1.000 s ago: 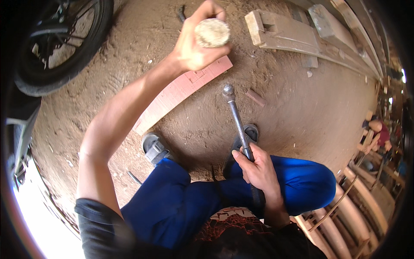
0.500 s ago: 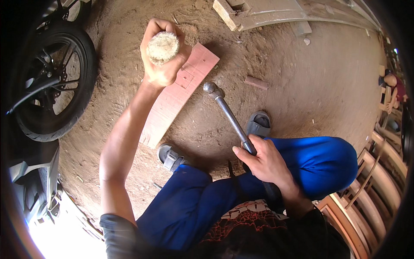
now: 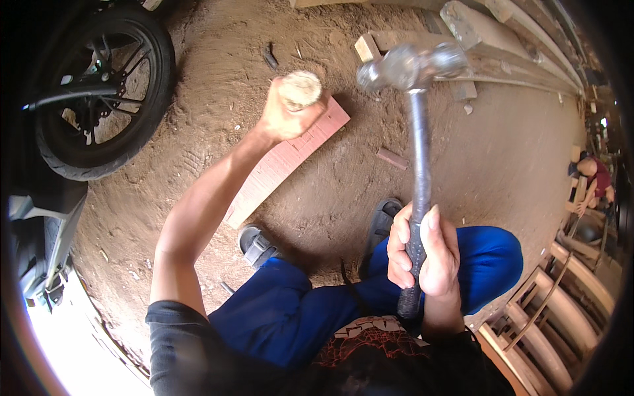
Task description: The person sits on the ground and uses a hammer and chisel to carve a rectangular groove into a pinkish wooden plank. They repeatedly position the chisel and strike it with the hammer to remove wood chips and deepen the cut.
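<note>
My left hand [image 3: 284, 119] is closed around an upright wooden tool handle [image 3: 302, 90], whose pale, round, frayed end faces up. Whatever lies below the fist is hidden. Under it, a long reddish wooden board [image 3: 264, 181] lies slanting on the ground, with rectangular marks near its far end. My right hand [image 3: 428, 254] grips the dark handle of a metal ball-peen hammer [image 3: 420, 145]. The hammer is raised, its head up and blurred by motion, to the right of the wooden handle and apart from it.
A motorcycle wheel [image 3: 162, 92] stands at the left. A small wood offcut [image 3: 392, 158] lies on the dirt floor right of the board. Timber pieces [image 3: 489, 33] lie at the far right, curved wooden parts [image 3: 555, 317] at the near right. Another person [image 3: 598, 178] is at the right edge.
My right hand has swung the hammer upward, from slanting low toward the board to standing upright. My left hand stays shut on the wooden handle above the board. The whole view has shifted slightly.
</note>
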Action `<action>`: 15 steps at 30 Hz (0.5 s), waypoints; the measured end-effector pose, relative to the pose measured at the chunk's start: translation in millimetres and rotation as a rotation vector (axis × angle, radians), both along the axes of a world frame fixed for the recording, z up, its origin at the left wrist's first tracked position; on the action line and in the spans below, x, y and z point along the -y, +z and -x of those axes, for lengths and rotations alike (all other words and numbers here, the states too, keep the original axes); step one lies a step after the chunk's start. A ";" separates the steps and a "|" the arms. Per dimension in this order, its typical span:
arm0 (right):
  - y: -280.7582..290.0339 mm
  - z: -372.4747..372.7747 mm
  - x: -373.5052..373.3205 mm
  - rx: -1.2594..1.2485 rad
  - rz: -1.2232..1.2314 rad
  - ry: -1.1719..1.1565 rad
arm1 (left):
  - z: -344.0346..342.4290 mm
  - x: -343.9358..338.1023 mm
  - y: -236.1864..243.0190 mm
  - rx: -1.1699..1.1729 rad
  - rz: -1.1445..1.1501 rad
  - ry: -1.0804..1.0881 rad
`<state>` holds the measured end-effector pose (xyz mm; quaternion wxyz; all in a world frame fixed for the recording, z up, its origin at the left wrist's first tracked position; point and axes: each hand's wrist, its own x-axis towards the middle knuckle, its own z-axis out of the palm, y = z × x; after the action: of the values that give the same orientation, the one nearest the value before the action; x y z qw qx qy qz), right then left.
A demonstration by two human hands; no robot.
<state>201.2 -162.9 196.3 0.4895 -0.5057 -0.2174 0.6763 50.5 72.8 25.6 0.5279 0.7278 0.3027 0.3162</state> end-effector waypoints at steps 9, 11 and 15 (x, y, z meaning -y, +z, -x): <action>3.8 40.7 -14.1 0.221 0.121 0.116 | -5.6 0.1 7.1 0.247 0.034 -0.077; 17.8 45.3 -13.0 0.138 0.129 0.091 | -5.0 0.2 -1.2 0.275 0.019 -0.070; 56.9 57.0 -8.1 0.212 -0.028 -0.006 | -5.9 3.1 0.0 0.267 -0.036 -0.045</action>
<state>144.3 -154.8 253.2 0.4729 -0.5684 -0.2759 0.6142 56.4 69.8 25.6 0.5573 0.6952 0.2079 0.4036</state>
